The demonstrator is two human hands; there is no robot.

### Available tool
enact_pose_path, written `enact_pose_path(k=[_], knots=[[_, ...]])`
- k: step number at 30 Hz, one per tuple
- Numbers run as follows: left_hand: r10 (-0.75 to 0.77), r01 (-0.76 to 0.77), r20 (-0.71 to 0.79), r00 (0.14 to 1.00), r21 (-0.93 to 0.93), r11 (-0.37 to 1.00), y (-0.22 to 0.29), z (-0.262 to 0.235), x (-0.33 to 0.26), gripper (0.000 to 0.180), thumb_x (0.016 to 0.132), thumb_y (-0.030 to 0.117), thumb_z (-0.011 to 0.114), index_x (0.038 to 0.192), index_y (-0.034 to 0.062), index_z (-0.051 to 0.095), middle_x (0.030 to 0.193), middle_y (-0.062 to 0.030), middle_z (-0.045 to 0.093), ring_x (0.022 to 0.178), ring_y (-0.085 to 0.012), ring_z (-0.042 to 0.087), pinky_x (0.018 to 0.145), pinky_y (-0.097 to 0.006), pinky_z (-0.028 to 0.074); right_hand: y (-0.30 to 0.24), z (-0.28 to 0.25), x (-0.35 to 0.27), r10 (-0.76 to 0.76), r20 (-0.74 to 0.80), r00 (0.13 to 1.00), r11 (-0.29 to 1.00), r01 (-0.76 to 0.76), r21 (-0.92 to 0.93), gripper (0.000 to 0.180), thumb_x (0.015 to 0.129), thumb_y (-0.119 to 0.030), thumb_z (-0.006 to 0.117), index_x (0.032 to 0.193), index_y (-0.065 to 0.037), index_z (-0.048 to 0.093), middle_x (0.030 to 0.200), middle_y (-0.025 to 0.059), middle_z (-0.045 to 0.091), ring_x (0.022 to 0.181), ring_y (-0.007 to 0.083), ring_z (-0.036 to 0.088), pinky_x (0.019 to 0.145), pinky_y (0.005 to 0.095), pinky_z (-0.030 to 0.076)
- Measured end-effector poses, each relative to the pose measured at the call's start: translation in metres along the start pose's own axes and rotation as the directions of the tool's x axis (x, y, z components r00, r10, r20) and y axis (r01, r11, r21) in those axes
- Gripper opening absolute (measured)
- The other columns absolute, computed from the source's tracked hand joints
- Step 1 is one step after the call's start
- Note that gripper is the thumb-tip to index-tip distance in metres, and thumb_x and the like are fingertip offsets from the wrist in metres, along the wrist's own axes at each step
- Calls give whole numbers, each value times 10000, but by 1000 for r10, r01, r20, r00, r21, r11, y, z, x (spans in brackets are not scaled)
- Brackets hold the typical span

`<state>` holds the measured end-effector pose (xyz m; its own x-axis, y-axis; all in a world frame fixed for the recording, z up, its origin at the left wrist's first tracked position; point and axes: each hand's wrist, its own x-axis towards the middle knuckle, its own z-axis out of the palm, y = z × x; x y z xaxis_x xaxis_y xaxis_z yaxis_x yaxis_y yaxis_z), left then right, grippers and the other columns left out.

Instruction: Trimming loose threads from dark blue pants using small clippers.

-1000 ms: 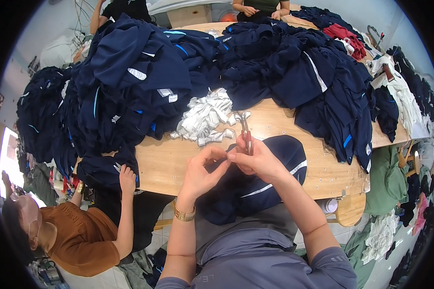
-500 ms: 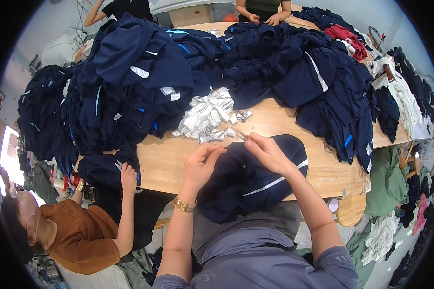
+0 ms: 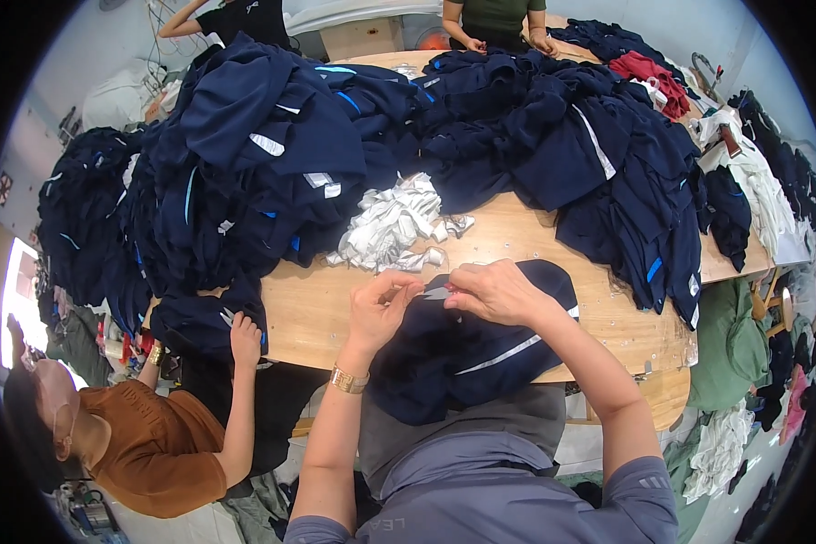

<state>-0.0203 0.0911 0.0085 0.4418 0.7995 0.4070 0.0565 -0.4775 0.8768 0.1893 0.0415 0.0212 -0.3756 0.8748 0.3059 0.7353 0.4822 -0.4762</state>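
Wooden table (image 3: 317, 308) piled with navy garments (image 3: 272, 154); left hand (image 3: 381, 308) and right hand (image 3: 494, 292) pinch small grey tag (image 3: 437, 293) over dark garment (image 3: 462, 354).

Matt navy cloth garment (image 3: 462, 363), smooth pale wood table (image 3: 317, 308), shiny silvery-white strips (image 3: 385, 227)

Heap of white labels (image 3: 392, 225) (apparently fabric) lies mid-table.

left hand (image 3: 378, 311) + right hand (image 3: 496, 292) pinch grey tag (image 3: 437, 293) | over navy garment (image 3: 467, 358)
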Motion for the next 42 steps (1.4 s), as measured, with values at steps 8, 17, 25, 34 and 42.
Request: enact_pose_path(k=[8, 17, 25, 34, 42], knots=[[-16, 13, -15, 1000, -162, 987, -4, 3, 1, 135, 848, 110, 633, 840, -21, 600, 736, -64, 644, 674, -97, 622, 614, -203, 488, -3, -1, 5, -62, 30, 998, 998, 63, -29, 401, 855, -473, 504, 810, -75, 528, 730, 89, 567, 624, 303, 572, 520, 379, 425], [-12, 13, 24, 1000, -38, 999, 0, -2, 2, 145, 850, 126, 631, 834, -17, 620, 757, -47, 637, 686, -85, 616, 574, -187, 479, 0, -3, 5, -62, 30, 998, 998, 62, -22, 382, 858, -459, 510, 829, -79, 526, 733, 86, 560, 639, 303, 571, 524, 377, 427], [-19, 24, 47, 999, -105, 994, -3, -1, 2, 139, 850, 119, 630, 836, -18, 617, 756, -55, 632, 687, -99, 621, 574, -194, 487, 2, 2, 5, -90, 54, 995, 996, 89, 18, 382, 852, -461, 517, 856, -79, 525, 737, 87, 552, 638, 309, 565, 533, 383, 428], [-46, 57, 56, 997, -213, 975, -5, 1, -2, 141, 856, 120, 623, 842, -19, 606, 748, -55, 625, 683, -98, 618, 593, -195, 489, 1, 7, 1, -77, 65, 995, 996, 73, 57, 386, 848, -457, 524, 845, -71, 524, 744, 92, 550, 647, 313, 563, 533, 389, 422], [-48, 64, 63, 997, -267, 961, -12, 4, 6, 104, 859, 67, 607, 859, -36, 612, 758, -51, 632, 689, -104, 620, 609, -210, 492, 9, 5, 5, -94, 71, 993, 995, 91, 39, 362, 860, -437, 515, 847, -75, 519, 738, 101, 549, 654, 318, 563, 541, 393, 421]])
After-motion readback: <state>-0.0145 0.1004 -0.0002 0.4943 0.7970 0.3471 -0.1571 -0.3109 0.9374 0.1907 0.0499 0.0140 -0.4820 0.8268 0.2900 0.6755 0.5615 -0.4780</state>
